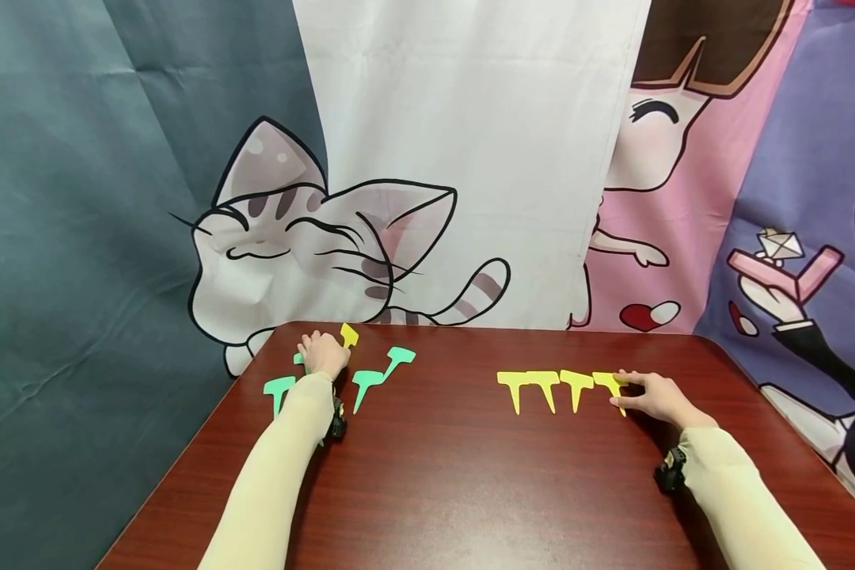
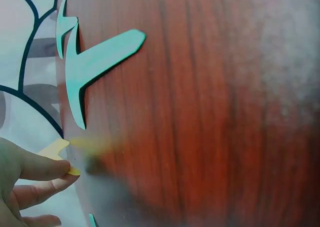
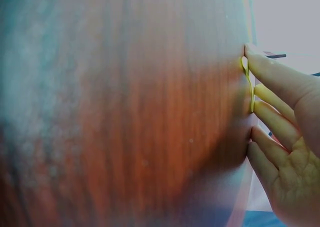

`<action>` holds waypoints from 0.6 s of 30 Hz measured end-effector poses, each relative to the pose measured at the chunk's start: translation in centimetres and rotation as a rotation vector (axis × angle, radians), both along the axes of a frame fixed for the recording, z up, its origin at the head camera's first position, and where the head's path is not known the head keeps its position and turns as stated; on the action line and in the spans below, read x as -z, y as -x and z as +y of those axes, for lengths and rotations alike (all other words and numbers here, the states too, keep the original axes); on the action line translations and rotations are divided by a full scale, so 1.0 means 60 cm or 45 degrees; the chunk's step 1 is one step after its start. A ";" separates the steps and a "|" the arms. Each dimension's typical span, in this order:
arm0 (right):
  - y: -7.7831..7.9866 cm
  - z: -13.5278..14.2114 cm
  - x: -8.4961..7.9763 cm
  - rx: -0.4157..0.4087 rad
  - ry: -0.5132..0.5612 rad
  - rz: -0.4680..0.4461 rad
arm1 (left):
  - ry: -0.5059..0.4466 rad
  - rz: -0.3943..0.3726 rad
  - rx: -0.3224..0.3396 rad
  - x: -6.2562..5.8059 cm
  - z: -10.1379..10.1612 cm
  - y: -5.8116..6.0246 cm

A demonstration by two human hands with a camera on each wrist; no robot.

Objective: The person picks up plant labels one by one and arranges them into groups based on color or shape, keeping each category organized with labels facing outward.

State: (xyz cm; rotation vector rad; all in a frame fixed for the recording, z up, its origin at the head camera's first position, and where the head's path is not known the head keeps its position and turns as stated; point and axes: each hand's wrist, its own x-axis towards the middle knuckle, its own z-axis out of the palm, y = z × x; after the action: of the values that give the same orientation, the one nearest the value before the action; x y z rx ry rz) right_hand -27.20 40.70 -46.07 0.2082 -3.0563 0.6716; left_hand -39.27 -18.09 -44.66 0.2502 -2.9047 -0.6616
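My left hand [image 1: 325, 354] is over the far left of the table and pinches a yellow T-shaped plant label [image 2: 56, 150] between thumb and fingertips. Green T-shaped plant labels lie about it: one to its right [image 1: 366, 383], one farther back [image 1: 400, 358], one to the left [image 1: 279, 388], and another [image 1: 299, 359] mostly hidden behind the hand. On the right, my right hand [image 1: 657, 396] holds the end label [image 1: 606, 380] of a yellow row, thumb and fingertips at its edges, close on the tabletop.
Several yellow plant labels form a side-by-side row, including one at its left end [image 1: 514, 384] and one in the middle [image 1: 576, 384]. The brown wooden table [image 1: 456, 475] ends at a cartoon-printed cloth [image 1: 470, 158] behind it.
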 end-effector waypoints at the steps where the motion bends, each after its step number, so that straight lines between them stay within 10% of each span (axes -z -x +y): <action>1: 0.000 0.000 0.000 -0.001 0.001 0.004 | 0.002 0.004 0.000 -0.001 0.001 0.000; 18: -0.001 0.002 0.003 -0.009 0.013 0.034 | -0.050 0.076 0.070 -0.016 0.030 -0.015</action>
State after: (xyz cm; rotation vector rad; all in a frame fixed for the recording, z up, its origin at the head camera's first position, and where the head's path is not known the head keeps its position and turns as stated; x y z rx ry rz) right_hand -27.13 40.83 -46.28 0.2262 -3.0276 0.6788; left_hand -38.36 -16.29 -43.68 0.1522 -2.8530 -0.7222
